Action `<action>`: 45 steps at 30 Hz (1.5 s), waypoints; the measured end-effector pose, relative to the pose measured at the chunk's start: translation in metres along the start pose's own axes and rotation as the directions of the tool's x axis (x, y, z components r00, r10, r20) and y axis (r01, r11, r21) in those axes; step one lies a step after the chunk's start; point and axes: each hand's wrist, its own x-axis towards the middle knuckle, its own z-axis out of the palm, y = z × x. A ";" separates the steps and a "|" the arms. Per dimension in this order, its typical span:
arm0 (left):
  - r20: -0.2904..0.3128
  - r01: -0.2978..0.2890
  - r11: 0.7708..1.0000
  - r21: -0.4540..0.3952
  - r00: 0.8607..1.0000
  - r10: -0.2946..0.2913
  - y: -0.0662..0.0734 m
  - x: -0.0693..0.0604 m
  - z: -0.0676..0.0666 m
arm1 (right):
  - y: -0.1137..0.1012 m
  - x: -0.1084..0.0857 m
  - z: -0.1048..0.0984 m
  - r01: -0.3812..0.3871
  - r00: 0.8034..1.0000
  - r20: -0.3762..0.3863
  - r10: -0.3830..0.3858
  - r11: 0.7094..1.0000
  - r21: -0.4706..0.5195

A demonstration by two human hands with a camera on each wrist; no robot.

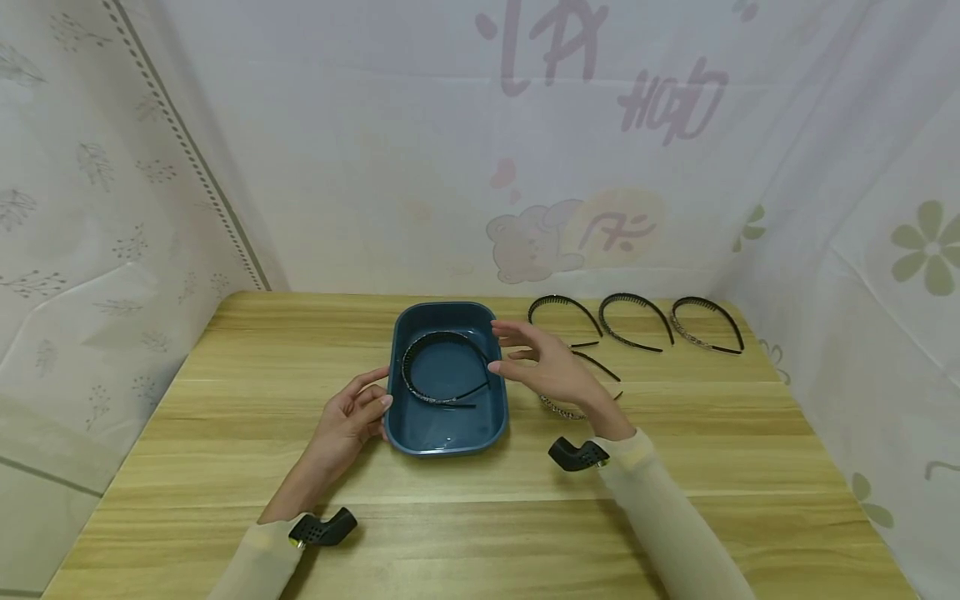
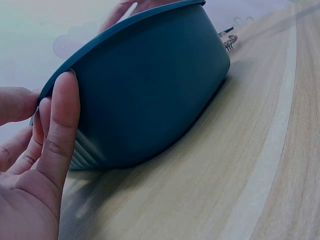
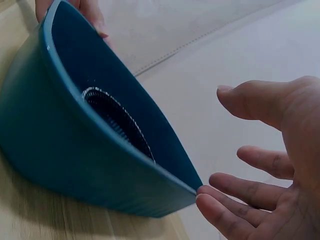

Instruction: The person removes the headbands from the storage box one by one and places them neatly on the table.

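Observation:
A dark blue plastic basin (image 1: pixel 447 437) stands on the wooden table. Inside it lies dark toothed hair-band material with a speckled edge, a headband (image 1: pixel 420 393); several tips show, so I cannot tell whether more than one is stacked. My left hand (image 1: pixel 351 417) grips the basin's left rim, thumb at the rim and fingers along the outer wall (image 2: pixel 145 95). Over the right rim hovers my right hand (image 1: pixel 551 367), its fingers spread and holding nothing; in the right wrist view the fingertips are close to the basin's corner, contact unclear. Another speckled headband (image 1: pixel 562 410) lies partly hidden beneath that hand.
Along the back right are three more black headbands: one (image 1: pixel 555 298) near the basin, a middle one (image 1: pixel 633 298), and one with a patterned side (image 1: pixel 693 340). White printed cloth (image 1: pixel 375 167) hangs behind the wooden table (image 1: pixel 465 533) and at both sides.

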 end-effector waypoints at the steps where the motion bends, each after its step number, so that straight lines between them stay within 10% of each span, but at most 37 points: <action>1: 0.000 0.000 1.000 -0.001 1.000 0.000 0.000 0.000 0.000 | -0.001 0.001 0.001 0.005 1.000 0.002 -0.005 1.000 0.003; 45: 0.005 -0.001 1.000 0.016 1.000 0.001 -0.002 0.002 -0.002 | -0.031 0.058 0.056 -0.108 0.974 0.197 0.107 0.994 -0.007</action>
